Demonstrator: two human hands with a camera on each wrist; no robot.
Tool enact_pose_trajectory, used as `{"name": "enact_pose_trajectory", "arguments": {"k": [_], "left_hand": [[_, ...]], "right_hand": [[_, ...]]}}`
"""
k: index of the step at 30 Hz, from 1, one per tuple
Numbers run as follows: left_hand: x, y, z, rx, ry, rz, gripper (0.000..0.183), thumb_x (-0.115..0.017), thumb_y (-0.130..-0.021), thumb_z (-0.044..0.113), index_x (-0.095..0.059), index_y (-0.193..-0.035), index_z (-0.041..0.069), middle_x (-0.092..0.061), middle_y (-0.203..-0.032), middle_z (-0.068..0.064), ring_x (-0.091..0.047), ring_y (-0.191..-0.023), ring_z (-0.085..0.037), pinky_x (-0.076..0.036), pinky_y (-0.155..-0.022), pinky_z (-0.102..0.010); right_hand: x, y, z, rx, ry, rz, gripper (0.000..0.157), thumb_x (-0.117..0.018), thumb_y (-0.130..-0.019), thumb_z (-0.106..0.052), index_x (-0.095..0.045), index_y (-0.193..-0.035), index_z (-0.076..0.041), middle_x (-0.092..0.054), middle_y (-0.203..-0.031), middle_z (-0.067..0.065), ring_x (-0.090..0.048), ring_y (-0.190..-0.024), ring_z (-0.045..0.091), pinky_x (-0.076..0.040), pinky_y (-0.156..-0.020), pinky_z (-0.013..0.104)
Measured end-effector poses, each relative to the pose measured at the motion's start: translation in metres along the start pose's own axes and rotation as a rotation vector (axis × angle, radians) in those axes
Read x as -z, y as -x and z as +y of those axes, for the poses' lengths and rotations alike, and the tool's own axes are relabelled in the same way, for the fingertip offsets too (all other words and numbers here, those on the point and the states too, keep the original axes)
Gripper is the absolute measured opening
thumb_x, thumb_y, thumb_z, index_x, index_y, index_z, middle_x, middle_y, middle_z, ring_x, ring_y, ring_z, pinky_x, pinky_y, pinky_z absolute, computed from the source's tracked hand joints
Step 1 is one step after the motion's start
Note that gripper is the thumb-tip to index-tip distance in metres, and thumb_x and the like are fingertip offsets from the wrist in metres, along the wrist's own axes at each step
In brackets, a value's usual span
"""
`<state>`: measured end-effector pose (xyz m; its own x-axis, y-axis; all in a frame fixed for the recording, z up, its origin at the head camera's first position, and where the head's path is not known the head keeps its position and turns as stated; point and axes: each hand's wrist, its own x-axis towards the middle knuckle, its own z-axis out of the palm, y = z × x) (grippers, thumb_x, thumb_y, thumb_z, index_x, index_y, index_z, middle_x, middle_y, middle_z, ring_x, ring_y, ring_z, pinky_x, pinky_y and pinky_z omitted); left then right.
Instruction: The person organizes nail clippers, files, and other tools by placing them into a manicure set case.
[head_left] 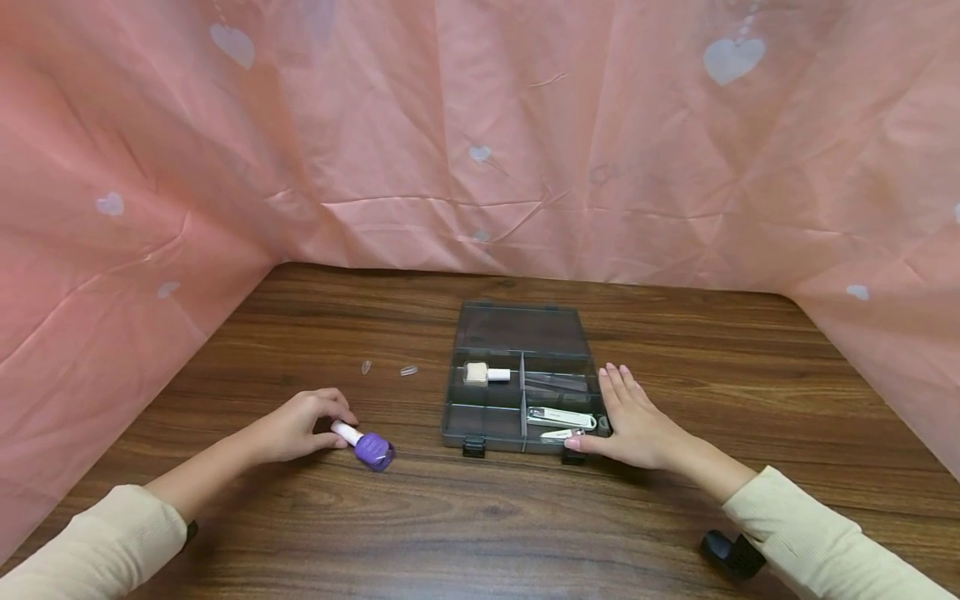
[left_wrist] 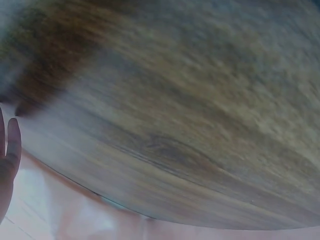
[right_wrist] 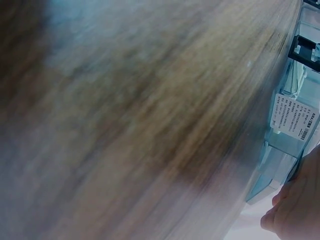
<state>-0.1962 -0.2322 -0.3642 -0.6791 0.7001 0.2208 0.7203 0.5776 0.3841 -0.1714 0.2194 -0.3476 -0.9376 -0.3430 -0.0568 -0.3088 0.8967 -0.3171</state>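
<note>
My left hand (head_left: 311, 425) pinches the white cap of a purple nail polish bottle (head_left: 374, 452), which lies slanted on the table with its purple end toward the front. In the left wrist view, only some fingers (left_wrist: 13, 137) show at the left edge. Along the right side of an open dark see-through compartment case (head_left: 483, 419) rests my right hand (head_left: 637, 421), fingers straight and thumb at the front edge. Inside the case are a cream nail polish bottle (head_left: 476, 373), a large nail clipper (head_left: 561, 417) and a smaller clipper (head_left: 558, 434), partly by the thumb.
Two small clear nail tips (head_left: 366, 367) lie on the wooden table (head_left: 420, 533) left of the case. The case lid (head_left: 521, 327) lies folded back behind it. A pink curtain (head_left: 480, 200) surrounds the table. Near the right sleeve is a black object (head_left: 731, 554).
</note>
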Motion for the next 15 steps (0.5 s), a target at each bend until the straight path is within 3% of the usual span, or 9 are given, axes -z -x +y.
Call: {"name": "enact_pose_trajectory", "arguments": {"k": [9,15], "left_hand": [[-0.0009,0.0019,-0.0034,0.020,0.054,0.019,0.015,-0.076,-0.071,0.004,-0.071,-0.085,0.007,-0.064,-0.084,0.001,-0.055,-0.078,0.001,-0.050,-0.068,-0.022],[-0.0005,0.0025,-0.0036,0.054,0.152,0.007,0.013,-0.077,-0.072,0.007,-0.070,-0.082,0.004,-0.065,-0.081,-0.003,-0.055,-0.075,0.004,-0.053,-0.065,-0.021]], "right_hand": [[-0.0021,-0.0009,0.0012,0.010,0.001,0.011,0.113,-0.058,-0.076,-0.066,-0.013,-0.142,0.014,-0.007,-0.150,0.034,-0.004,-0.139,0.049,-0.012,-0.111,0.060],[-0.0025,-0.0007,0.0019,0.014,-0.005,0.017,0.113,-0.059,-0.076,-0.066,-0.013,-0.142,0.015,-0.008,-0.150,0.034,-0.004,-0.139,0.050,-0.013,-0.111,0.060]]}}
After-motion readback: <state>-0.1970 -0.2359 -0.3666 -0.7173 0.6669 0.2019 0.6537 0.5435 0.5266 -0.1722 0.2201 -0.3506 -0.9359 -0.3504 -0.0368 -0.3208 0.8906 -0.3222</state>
